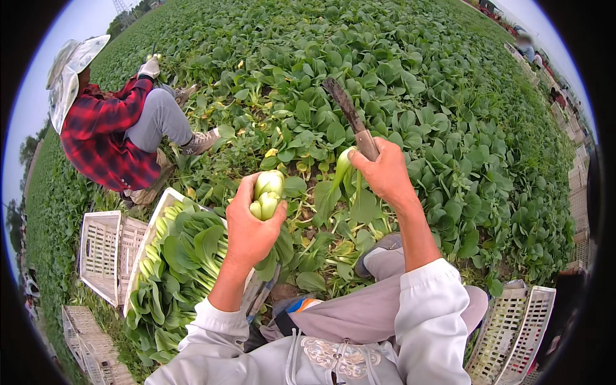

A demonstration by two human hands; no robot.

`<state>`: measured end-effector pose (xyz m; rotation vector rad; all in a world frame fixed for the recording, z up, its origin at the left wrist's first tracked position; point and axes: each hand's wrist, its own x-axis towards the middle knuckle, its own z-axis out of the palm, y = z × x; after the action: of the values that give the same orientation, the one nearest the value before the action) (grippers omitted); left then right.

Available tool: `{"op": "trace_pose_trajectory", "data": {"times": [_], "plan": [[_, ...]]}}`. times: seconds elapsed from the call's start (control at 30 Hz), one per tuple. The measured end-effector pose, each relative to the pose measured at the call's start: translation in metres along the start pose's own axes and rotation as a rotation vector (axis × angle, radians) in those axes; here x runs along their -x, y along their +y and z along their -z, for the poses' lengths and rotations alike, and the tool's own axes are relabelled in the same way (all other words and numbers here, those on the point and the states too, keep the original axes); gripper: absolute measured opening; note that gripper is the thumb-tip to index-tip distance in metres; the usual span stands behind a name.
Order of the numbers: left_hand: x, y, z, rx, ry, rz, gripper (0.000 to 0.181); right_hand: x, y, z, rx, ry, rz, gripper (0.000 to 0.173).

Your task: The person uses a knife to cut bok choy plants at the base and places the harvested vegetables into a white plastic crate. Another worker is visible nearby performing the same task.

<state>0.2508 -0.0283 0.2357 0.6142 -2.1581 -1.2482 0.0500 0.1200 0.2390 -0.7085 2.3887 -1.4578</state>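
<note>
My left hand (255,221) is closed around several bok choy heads (267,192), their pale bases facing up and leaves hanging below. In my right hand (385,171) is a knife (346,106) with a wooden handle and a dark, soiled blade pointing up and away. The same hand pinches a few green bok choy leaves (342,166) that droop beneath the thumb. Left of my left forearm, a white plastic crate (137,274) holds many bok choy laid with their bases toward its left side. Cut leaves lie on the soil between my hands.
A co-worker (113,130) in a checked shirt and sun hat sits at the upper left. Empty-looking white crates (100,255) stand left of the filled one; more crates (512,327) are at the lower right. Growing bok choy (433,120) spreads ahead. My shoe (380,250) rests among leaves.
</note>
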Motion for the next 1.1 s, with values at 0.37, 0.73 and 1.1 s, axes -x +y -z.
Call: {"op": "trace_pose_trajectory", "data": {"times": [0.37,0.73,1.1], "plan": [[-0.007,-0.009,-0.014,0.474,-0.291,0.101,0.057,0.035,-0.018,-0.032,-0.305,-0.176,0.057,0.026],[0.009,-0.012,-0.044,0.52,-0.158,0.11,0.05,0.04,-0.011,-0.037,-0.278,-0.171,0.088,0.026],[0.008,-0.028,-0.004,0.636,-0.466,0.348,0.048,0.033,-0.016,-0.019,0.059,-0.583,0.233,0.027]]}}
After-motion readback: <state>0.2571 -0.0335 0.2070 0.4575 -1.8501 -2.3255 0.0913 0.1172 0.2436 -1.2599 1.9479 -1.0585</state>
